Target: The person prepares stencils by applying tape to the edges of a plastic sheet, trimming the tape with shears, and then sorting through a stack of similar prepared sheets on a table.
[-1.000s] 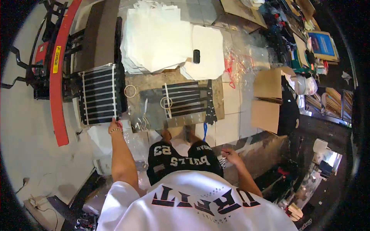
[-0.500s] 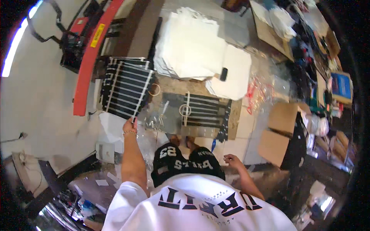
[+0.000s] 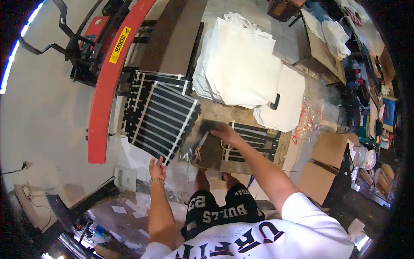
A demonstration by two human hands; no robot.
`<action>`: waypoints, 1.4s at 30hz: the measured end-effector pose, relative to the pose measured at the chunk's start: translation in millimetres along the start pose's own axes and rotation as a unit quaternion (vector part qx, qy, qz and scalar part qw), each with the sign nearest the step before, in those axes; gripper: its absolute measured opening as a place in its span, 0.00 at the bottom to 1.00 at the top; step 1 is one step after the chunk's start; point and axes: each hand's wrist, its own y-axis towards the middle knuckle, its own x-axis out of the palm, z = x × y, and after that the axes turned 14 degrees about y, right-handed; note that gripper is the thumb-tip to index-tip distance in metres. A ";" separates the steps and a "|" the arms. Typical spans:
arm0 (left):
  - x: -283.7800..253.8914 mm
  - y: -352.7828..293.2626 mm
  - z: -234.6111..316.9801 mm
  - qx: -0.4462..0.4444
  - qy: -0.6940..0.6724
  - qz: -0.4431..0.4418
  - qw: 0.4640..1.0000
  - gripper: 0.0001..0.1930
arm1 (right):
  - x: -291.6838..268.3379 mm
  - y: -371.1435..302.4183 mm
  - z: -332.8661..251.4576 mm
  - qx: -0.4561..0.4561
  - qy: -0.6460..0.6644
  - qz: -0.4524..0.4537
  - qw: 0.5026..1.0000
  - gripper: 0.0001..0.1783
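My left hand [image 3: 158, 169] pinches the near corner of a black sheet with pale stripes [image 3: 166, 116], which lies tilted on a stack of similar sheets. My right hand [image 3: 223, 133] reaches over a dark panel [image 3: 211, 157], beside a blurred dark patch; its fingers are smeared, and I cannot make out whether they hold anything. A pair of scissors [image 3: 201, 144] lies close to this hand on the panel. A pale ring like a tape roll [image 3: 226, 151] is partly behind my right forearm, on another striped black sheet [image 3: 254, 140].
A tall pile of white sheets [image 3: 241, 60] lies beyond the panel, with a small black object [image 3: 275, 102] at its edge. A red machine beam [image 3: 113, 77] runs along the left. An open cardboard box [image 3: 317, 166] stands at right.
My right hand has swung from beside my leg forward over the dark panel. My left hand still pinches the striped sheet's corner. The whole view has shifted.
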 end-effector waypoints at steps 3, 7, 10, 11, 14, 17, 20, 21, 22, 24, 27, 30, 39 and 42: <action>-19.0 -11.6 5.1 0.050 0.033 -0.008 0.998 0.18 | 73.6 57.0 -41.4 0.032 0.186 0.005 0.982 0.33; -38.9 -12.5 3.2 0.140 0.109 0.023 0.984 0.20 | 121.0 75.4 -52.7 0.103 0.234 0.112 0.960 0.33; -29.5 -12.7 14.1 0.167 0.167 0.036 0.971 0.18 | 106.7 77.1 -24.2 0.084 0.318 0.104 0.939 0.29; -37.0 0.1 7.0 0.229 0.147 0.007 0.962 0.17 | 103.3 74.6 -21.7 0.077 0.316 0.077 0.942 0.28; -54.9 2.8 -8.4 0.262 0.163 0.031 0.951 0.18 | 102.6 50.5 -41.4 0.105 0.243 0.040 0.963 0.26; -38.1 -5.0 1.9 0.204 0.209 -0.014 0.956 0.22 | 65.2 39.3 3.8 -0.008 0.260 0.041 0.965 0.25; -39.2 -3.5 -14.4 0.288 0.196 -0.026 0.937 0.23 | 42.8 28.6 28.0 0.131 0.348 0.060 0.926 0.23; -49.2 1.7 -28.7 0.273 0.188 -0.027 0.943 0.23 | 44.9 24.0 21.6 0.206 0.364 0.073 0.906 0.23; -51.4 -1.4 -35.7 0.270 0.185 -0.015 0.945 0.23 | 50.9 15.6 7.6 0.230 0.273 0.093 0.930 0.22; -32.8 -19.5 -28.7 0.253 0.232 -0.004 0.939 0.22 | 49.3 2.5 2.6 0.249 0.181 0.119 0.944 0.21; -22.3 -29.8 -24.0 0.244 0.263 0.018 0.933 0.19 | 36.4 -3.4 36.0 0.215 0.285 0.152 0.922 0.19; -18.7 -30.9 -27.6 0.189 0.198 0.001 0.962 0.20 | 32.4 -2.5 50.0 0.141 0.368 0.130 0.910 0.17; -29.8 -37.8 -36.0 0.173 0.245 0.026 0.953 0.21 | 24.2 -27.3 26.9 -0.065 0.122 0.047 0.989 0.17; -37.4 -43.1 -27.9 0.275 0.365 0.051 0.888 0.17 | 23.5 -30.2 -0.2 0.156 0.269 0.012 0.950 0.19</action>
